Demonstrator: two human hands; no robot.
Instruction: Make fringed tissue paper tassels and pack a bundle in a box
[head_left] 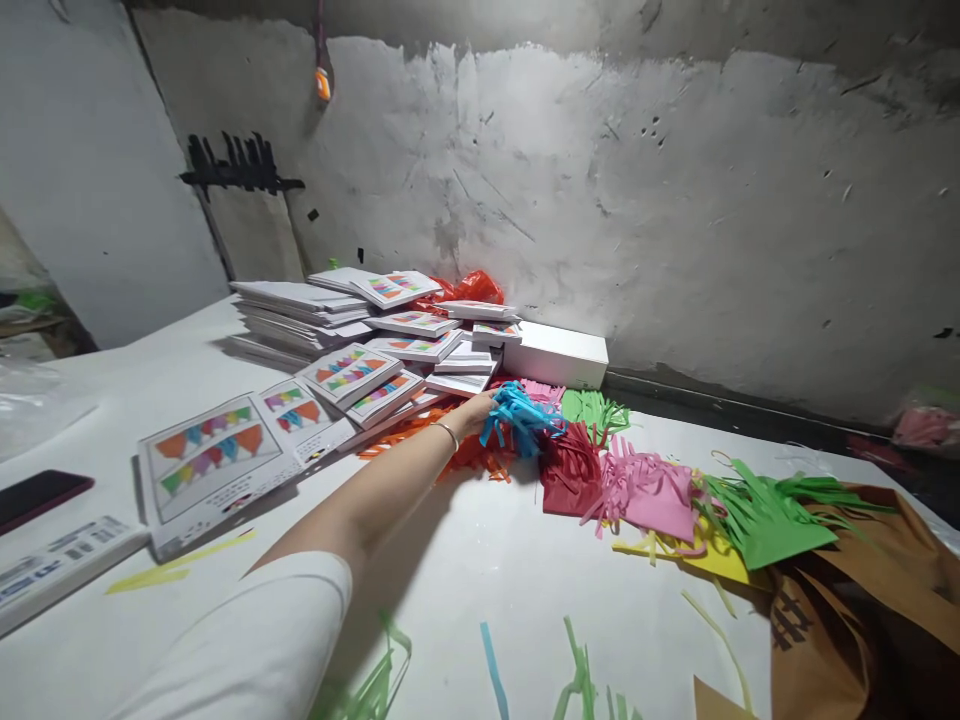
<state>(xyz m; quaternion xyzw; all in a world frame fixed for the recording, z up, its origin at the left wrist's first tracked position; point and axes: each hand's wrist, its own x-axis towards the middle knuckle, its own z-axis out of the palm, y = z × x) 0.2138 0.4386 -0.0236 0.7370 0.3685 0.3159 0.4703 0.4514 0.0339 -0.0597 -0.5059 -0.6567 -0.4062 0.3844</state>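
Note:
My left hand (474,413), with a bracelet on the wrist, is stretched far across the white table. Its fingers close on the near side of a bundle of blue fringed tissue paper (525,420), and the fingertips are partly hidden in the strips. Orange fringed paper (484,458) lies beneath the wrist. Dark red fringed paper (571,470) sits just right of the blue bundle, then pink fringed paper (649,490). Behind it are smaller pink and green fringed pieces (592,410). My right hand is out of view.
Printed flat boxes (360,375) are piled left of the hand, with a white box (559,355) by the wall. Brown paper (832,620), green fringe (787,510) and yellow fringe (724,550) lie right. A phone (41,495) rests left. Loose strips (493,665) are scattered in front.

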